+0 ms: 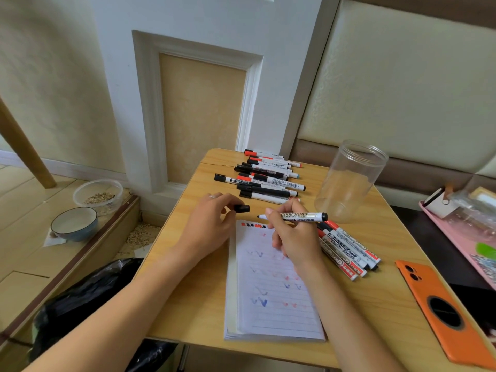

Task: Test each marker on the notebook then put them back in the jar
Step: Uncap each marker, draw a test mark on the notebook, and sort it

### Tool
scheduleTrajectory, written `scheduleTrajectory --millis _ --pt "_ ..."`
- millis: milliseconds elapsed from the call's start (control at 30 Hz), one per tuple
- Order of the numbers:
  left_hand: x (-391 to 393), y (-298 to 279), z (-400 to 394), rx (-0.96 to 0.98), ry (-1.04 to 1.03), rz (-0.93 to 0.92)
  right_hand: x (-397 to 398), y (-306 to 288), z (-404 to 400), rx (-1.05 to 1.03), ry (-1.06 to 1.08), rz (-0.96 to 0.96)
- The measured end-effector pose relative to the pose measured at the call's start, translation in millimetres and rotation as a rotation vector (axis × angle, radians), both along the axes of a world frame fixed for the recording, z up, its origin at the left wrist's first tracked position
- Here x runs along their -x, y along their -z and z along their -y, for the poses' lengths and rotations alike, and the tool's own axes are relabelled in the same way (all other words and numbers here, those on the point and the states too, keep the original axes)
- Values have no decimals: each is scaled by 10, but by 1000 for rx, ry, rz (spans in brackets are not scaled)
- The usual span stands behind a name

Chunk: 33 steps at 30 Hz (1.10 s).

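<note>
We are observing the right hand (292,237) gripping an uncapped marker (298,216), fingers curled round its barrel, with the tip pointing toward 9 o'clock and hovering just above the top edge of the notebook (271,285). The left hand (208,224) is pinching the black cap (241,208) between thumb and fingertips, just beside the marker tip at its 9 o'clock. The notebook is lying open on the table (193,299), its lined page showing blue and red test strokes. We are noting a row of markers (265,175) lying at the notebook's 12 o'clock, and a second pile (349,251) touching the right hand's far side at 3 o'clock. The jar (351,181) is standing upright at 1 o'clock, with no markers visible in it. An orange phone (440,310) is resting at the table's 4 o'clock edge.
</note>
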<state>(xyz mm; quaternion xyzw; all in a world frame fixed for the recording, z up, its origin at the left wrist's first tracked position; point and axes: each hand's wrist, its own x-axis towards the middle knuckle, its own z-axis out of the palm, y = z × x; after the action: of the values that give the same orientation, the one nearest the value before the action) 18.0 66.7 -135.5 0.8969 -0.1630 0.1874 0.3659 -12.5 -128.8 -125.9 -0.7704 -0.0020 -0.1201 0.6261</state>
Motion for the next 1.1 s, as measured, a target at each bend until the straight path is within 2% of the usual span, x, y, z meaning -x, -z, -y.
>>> scheduleTrajectory --millis 633,900,1000,1100 --pt "94 20 114 -81 71 109 -30 15 20 -42 -202 106" --pt "173 -43 129 -127 148 184 -15 8 43 -71 -279 82" --pt "172 -63 100 -135 122 190 9 -26 21 -138 -278 62" --pt "130 -73 -2 -128 57 166 -6 -38 39 -251 -184 42"
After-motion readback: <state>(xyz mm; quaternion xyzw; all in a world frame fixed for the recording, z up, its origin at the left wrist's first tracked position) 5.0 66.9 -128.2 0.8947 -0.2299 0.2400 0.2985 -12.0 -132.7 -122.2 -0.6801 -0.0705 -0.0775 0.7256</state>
